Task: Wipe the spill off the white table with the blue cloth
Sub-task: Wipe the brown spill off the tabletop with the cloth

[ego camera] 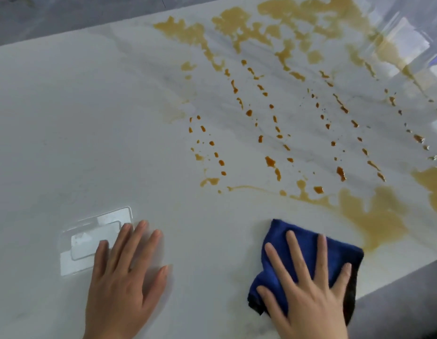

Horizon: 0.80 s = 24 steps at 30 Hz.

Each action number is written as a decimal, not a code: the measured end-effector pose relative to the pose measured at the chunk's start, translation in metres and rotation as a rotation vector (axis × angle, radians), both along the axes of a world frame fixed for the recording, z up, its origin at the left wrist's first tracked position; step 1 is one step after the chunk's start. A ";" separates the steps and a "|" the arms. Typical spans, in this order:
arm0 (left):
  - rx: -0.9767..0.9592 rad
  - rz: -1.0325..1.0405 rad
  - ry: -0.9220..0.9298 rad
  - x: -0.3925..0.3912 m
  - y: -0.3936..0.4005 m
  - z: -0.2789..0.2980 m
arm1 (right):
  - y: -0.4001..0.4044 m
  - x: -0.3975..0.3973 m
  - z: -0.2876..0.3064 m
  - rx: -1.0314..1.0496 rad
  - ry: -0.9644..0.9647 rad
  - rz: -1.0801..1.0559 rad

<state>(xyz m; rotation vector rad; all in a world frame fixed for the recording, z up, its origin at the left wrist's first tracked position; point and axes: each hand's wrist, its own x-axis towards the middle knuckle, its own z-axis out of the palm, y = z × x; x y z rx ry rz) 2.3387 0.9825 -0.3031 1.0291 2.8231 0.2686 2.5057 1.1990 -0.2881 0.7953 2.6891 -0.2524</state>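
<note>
In the head view, the blue cloth (308,255) lay folded into a rough rectangle on the white table (90,118), near the table's close edge and toward the right. Its long axis ran on a diagonal, from the lower left corner nearest the wearer up to the right corner that pointed at the spill (273,123). The right hand (308,287) pressed flat on top of it, fingers spread wide and not curled around the fabric, so the hand was open and pushing down rather than gripping. The palm and fingers hid much of the cloth's middle, and the wrist was cut off by the bottom of the picture. A darker patch showed along the cloth's lower and right edges; whether that was wet fabric or shadow could not be told.

The left hand (124,282) rested flat on the bare table well to the left of the cloth, fingers extended and holding nothing. Its fingertips overlapped a bright rectangular reflection (95,238) on the glossy surface.

The spill spread beyond the cloth as amber pools at the far side and right, with rows of small drops between them. One pool lay just beside the cloth's right corner. Glare washed out the spill's top right part, and the right edge of the picture cut it off.
</note>
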 end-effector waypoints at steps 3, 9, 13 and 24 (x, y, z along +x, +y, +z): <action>0.021 -0.005 0.033 0.000 0.003 0.000 | -0.011 -0.013 -0.005 -0.030 0.071 0.189; 0.018 0.005 0.018 -0.001 0.005 0.002 | 0.058 -0.068 -0.009 0.050 0.143 0.324; 0.034 0.011 0.002 -0.001 0.007 0.005 | 0.118 -0.061 -0.009 0.089 0.051 0.093; 0.054 0.020 0.017 -0.001 0.007 0.000 | 0.031 -0.035 -0.008 -0.030 0.182 0.376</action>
